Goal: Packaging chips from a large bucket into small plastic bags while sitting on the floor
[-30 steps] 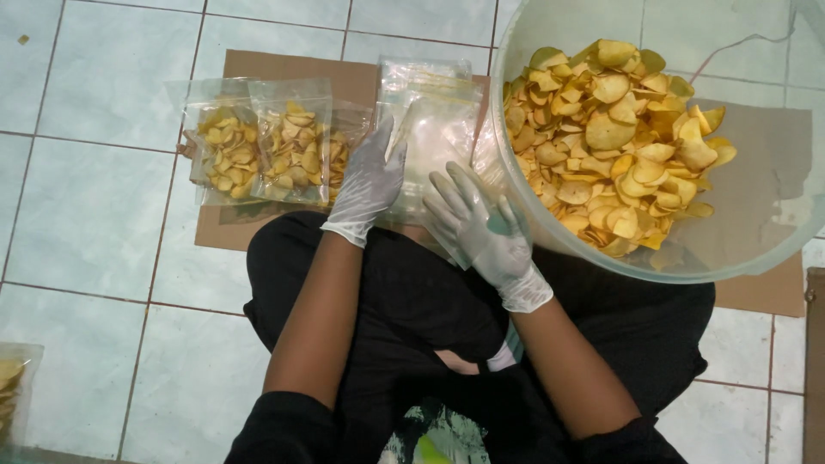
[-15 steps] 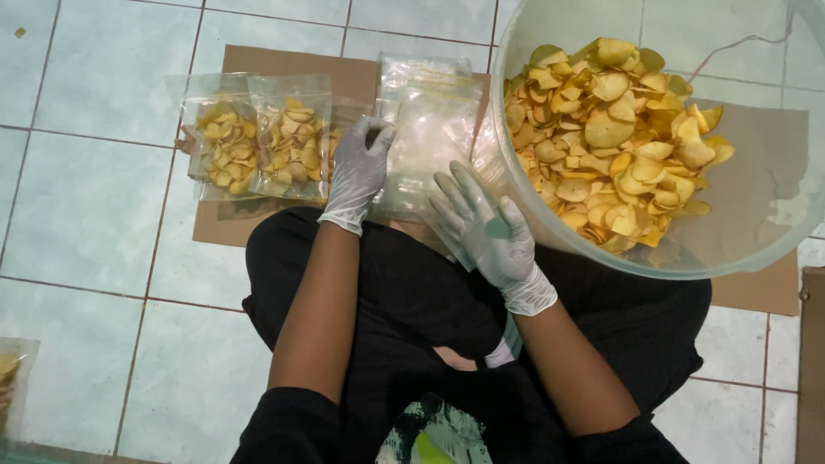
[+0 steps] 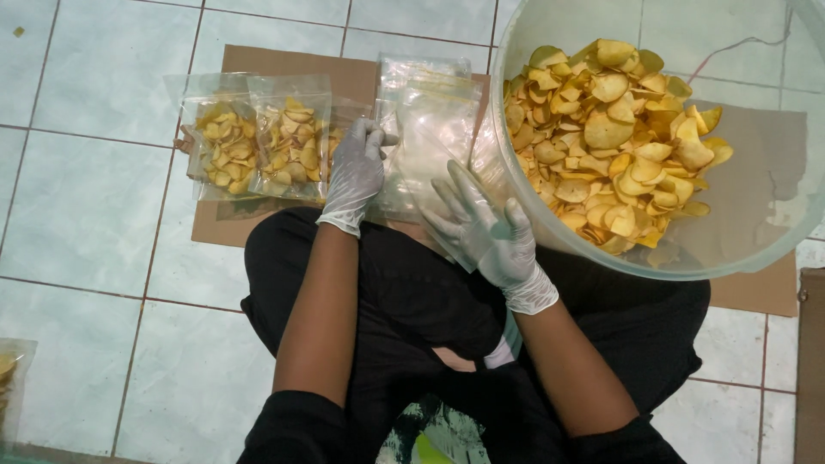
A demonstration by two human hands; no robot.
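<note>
On the cardboard mat, left hand (image 3: 354, 176) pinches the top empty clear bag (image 3: 427, 133) off its stack; right hand (image 3: 481, 228) rests open on it. Next: separating one, likely.

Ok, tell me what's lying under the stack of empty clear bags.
The stack of empty clear bags lies on a brown cardboard sheet spread over the tiled floor. Both gloved hands, left hand and right hand, rest on it. Anything beneath the stack itself is covered.

filled bags (image 3: 258, 146) lie left of empty bags (image 3: 427, 129); chip tub (image 3: 773, 232) right, on cardboard (image 3: 284, 64).
</note>
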